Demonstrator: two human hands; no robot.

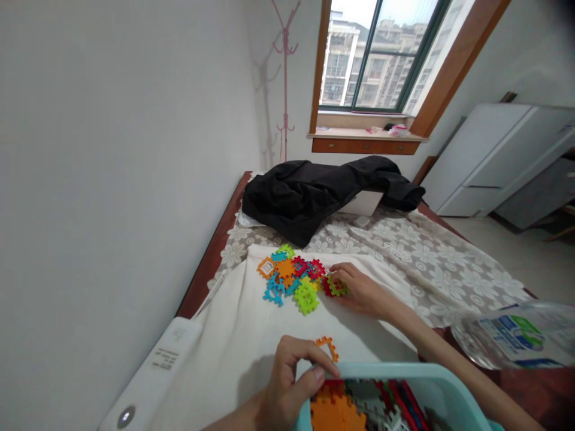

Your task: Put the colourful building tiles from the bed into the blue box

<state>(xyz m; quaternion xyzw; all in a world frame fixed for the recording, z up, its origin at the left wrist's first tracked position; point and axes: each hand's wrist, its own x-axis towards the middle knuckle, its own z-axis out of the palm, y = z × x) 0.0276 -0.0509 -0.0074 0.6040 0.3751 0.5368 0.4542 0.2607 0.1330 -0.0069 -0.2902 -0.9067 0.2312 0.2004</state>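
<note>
Remote (155, 365): I see a white remote lying well to the left of my left hand, at the near edge of the cloth.
Cloth (233, 335): a plain white cloth is spread under both my hands.
Left hand (287, 386): my fingers are curled, thumb and fingertips pinched together on the near rim of the bin, and an orange piece (327, 346) sits right at the fingertips. I cannot tell whether I grip it or it only lies there on the cloth.
Pile (291, 276): a heap of flat toothed foam pieces in orange, blue, red and lime lies beyond my left hand and just left of my right.
Bin (395, 374): a pale blue bin sits close below me, between my forearms, with orange, red and grey pieces inside.
Right hand (359, 290): reached out past the bin, fingers bent down onto a green piece (336, 286) at the right edge of the pile, over a red one. The fingertips close on it.
Jacket (314, 191): a black jacket is bunched well beyond both hands.
Bottle (516, 338): a clear plastic bottle with a blue and green label lies to the right of my right forearm.
</note>
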